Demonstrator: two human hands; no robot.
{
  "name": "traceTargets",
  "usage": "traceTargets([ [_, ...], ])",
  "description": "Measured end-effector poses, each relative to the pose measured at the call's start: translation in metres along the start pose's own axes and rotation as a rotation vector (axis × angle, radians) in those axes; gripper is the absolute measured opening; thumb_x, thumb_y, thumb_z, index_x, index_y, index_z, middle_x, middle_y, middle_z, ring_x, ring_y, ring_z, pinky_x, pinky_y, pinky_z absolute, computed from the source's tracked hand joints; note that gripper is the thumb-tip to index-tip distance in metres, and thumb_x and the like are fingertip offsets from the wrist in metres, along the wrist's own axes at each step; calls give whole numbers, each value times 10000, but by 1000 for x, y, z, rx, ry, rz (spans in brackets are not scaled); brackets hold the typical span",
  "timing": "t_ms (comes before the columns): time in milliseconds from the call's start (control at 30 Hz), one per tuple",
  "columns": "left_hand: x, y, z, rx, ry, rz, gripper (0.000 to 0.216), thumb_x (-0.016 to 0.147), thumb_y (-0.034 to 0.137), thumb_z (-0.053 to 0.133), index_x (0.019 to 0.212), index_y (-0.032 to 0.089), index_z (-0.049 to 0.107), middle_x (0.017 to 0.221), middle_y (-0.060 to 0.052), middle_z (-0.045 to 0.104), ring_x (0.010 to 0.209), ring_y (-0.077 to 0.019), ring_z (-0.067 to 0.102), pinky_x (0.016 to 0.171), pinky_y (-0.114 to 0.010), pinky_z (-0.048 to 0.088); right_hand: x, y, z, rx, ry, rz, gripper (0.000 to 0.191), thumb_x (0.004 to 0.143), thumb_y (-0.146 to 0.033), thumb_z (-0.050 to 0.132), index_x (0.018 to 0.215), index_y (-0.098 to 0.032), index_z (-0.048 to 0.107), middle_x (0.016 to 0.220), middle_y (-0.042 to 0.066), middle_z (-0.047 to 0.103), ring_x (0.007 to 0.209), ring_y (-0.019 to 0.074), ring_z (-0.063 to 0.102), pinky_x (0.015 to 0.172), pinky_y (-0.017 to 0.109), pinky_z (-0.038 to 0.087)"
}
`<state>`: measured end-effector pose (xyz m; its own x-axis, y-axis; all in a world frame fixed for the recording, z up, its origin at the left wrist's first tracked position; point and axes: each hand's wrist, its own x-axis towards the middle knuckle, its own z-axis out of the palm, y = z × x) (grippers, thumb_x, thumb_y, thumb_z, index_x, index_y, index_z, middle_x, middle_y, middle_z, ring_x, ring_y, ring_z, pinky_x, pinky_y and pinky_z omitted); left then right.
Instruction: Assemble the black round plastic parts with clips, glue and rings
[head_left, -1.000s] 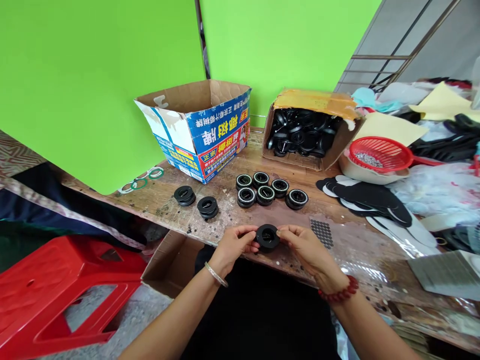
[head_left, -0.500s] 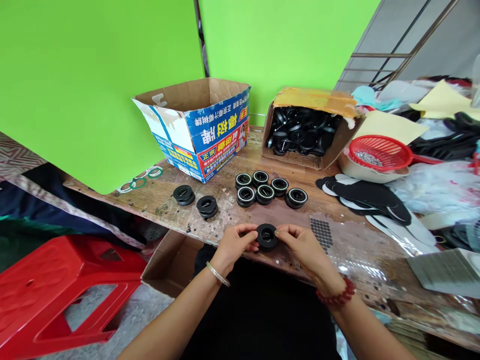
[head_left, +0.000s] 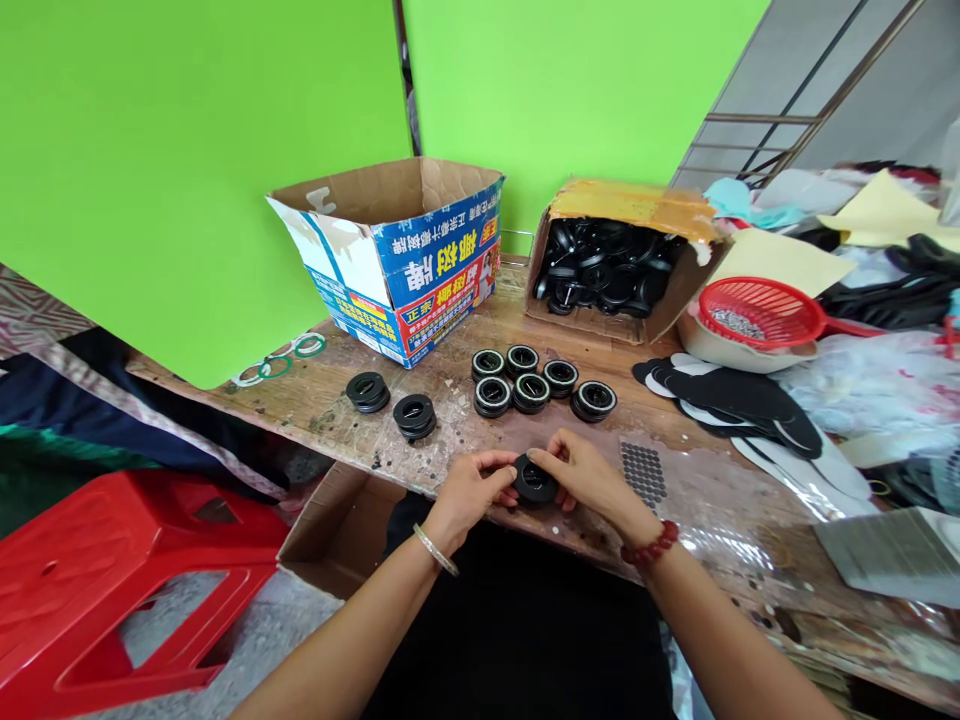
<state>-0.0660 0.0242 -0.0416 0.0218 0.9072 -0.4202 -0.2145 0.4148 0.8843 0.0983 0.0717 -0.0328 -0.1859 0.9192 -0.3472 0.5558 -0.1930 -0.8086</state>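
Note:
A round black disc [head_left: 535, 480] with a recessed centre lies at the table's front edge between my hands. My left hand [head_left: 476, 485] pinches its left rim between thumb and fingers. From the right, my right hand [head_left: 589, 475] grips the disc, its thumb across the top rim and its fingers along the side. Two similar black discs [head_left: 414, 415] stand to the left. Beyond my hands is a group of several black discs with pale rings [head_left: 530, 390] on top. A sheet of small dark round dots [head_left: 643, 472] lies right of my right hand.
An open blue printed carton [head_left: 442, 270] stands at the back. Beside it a tipped box [head_left: 630, 190] holds many black round parts. On the right are a red strainer [head_left: 761, 310], black and white insoles [head_left: 750, 400] and a grey stack [head_left: 889, 555]. A red stool [head_left: 90, 560] stands at left.
My right hand has shifted left and its thumb now lies over the disc's top rim instead of at its right edge. My left hand stays on the left rim.

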Motion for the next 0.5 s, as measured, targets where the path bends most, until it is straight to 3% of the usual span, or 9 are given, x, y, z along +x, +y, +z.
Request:
traceTargets([
  [133,2,-4,-2,2,4,33,420,835,524,641,847,112,725,582,-16,640,525,-115,612,569,-229,525,-1,-6,4,-232,68,-156,394,710,-524,726,755,-224,475,621,-38,559,533,121,485,496,240,290],
  [200,3,-6,-1,37,0,51,515,869,597,542,816,116,719,588,-25,635,516,-120,603,552,-233,515,-7,-3,4,-245,38,-201,381,695,-479,744,810,-222,488,708,-26,577,597,134,500,531,246,312],
  [267,5,-8,0,99,-1,82,468,852,567,580,777,125,717,585,-18,625,502,-114,579,523,-220,487,-13,3,3,-174,-20,-215,367,692,-421,748,871,-219,499,776,-15,587,631,140,517,545,249,344],
  [367,5,-10,5,154,35,132,236,697,361,783,775,146,726,613,9,626,503,-98,551,479,-191,436,-19,11,1,-30,-89,-223,407,690,-364,742,985,-219,502,850,-2,600,660,145,543,552,252,392],
  [500,2,-4,8,145,102,122,206,610,265,812,733,155,689,592,30,610,429,-93,537,417,-197,431,-26,23,2,97,-130,-185,609,647,-268,715,1183,-216,430,949,16,579,652,138,565,559,269,456],
])
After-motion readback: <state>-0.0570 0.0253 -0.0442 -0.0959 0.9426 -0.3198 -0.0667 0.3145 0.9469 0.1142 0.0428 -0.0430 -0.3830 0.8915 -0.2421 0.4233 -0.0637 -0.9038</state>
